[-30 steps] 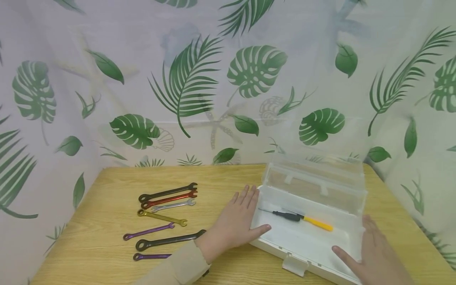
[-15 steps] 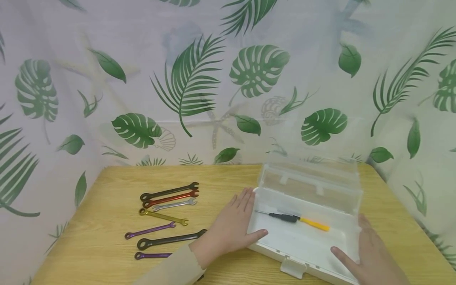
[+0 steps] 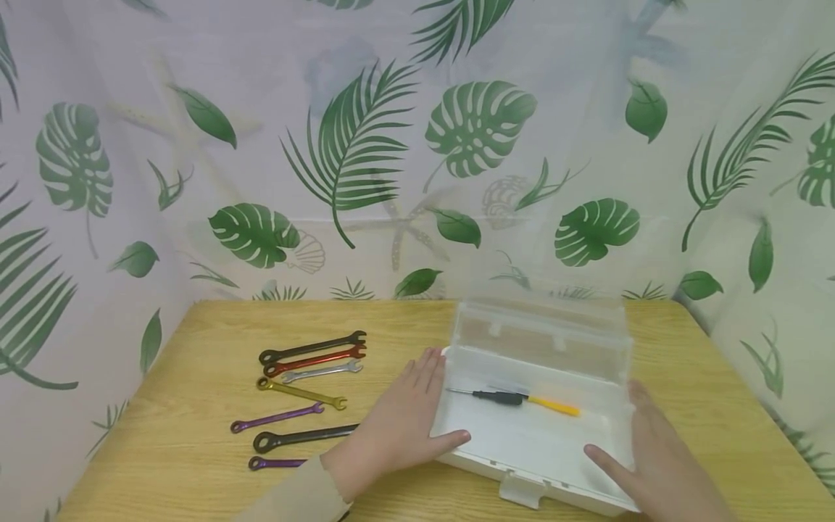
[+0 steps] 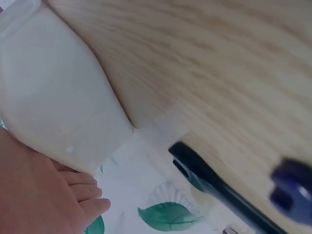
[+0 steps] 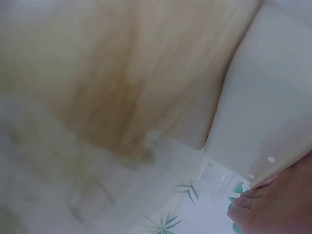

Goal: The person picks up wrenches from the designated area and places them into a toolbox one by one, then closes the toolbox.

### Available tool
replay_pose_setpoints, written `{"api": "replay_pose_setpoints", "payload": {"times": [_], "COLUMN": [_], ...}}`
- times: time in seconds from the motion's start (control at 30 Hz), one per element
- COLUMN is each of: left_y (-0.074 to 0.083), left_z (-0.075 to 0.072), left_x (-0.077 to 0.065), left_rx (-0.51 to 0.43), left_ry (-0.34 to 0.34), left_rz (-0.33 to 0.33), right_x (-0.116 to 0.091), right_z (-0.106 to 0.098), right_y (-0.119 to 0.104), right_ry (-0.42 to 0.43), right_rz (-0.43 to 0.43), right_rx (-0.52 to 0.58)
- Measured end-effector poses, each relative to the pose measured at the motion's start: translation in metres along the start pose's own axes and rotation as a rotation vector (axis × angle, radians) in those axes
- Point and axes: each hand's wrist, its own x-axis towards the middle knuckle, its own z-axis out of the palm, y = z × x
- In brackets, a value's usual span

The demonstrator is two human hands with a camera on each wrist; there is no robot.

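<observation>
A white plastic toolbox (image 3: 522, 446) stands on the table with its clear lid (image 3: 544, 344) tipped back. In it lie a screwdriver with a black handle (image 3: 499, 397) and one with a yellow handle (image 3: 554, 406). My left hand (image 3: 398, 424) lies along the box's left side, fingers straight and thumb over the front rim. On the opposite side my right hand (image 3: 668, 460) rests against the wall, its thumb spread over the rim. Both wrist views show the fingers (image 4: 85, 192) flat against the outer walls, holding nothing else.
Several combination wrenches lie left of the box, among them a red wrench (image 3: 316, 360), a gold wrench (image 3: 303, 394) and a large black wrench (image 3: 306, 437), partly behind my left forearm. A leaf-patterned curtain (image 3: 365, 181) hangs behind the wooden table (image 3: 169, 406).
The toolbox has slid left across the table and turned slightly, with both hands moving along on its sides. The screwdrivers have travelled with it. The wrenches keep their places.
</observation>
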Motion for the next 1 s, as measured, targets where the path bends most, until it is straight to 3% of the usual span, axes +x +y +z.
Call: {"api": "replay_pose_setpoints", "payload": {"times": [0.47, 1.0], "left_y": [-0.013, -0.014], "left_z": [-0.002, -0.001], "left_x": [-0.022, -0.040], "left_rx": [-0.005, -0.025], "left_ry": [-0.018, -0.013], "left_rz": [-0.017, -0.072], "right_x": [0.014, 0.034], "right_z": [0.001, 0.000], "right_y": [-0.011, -0.016], "right_ry": [0.039, 0.037], "right_rz": [-0.128, -0.229], "right_rx": [-0.011, -0.094]}}
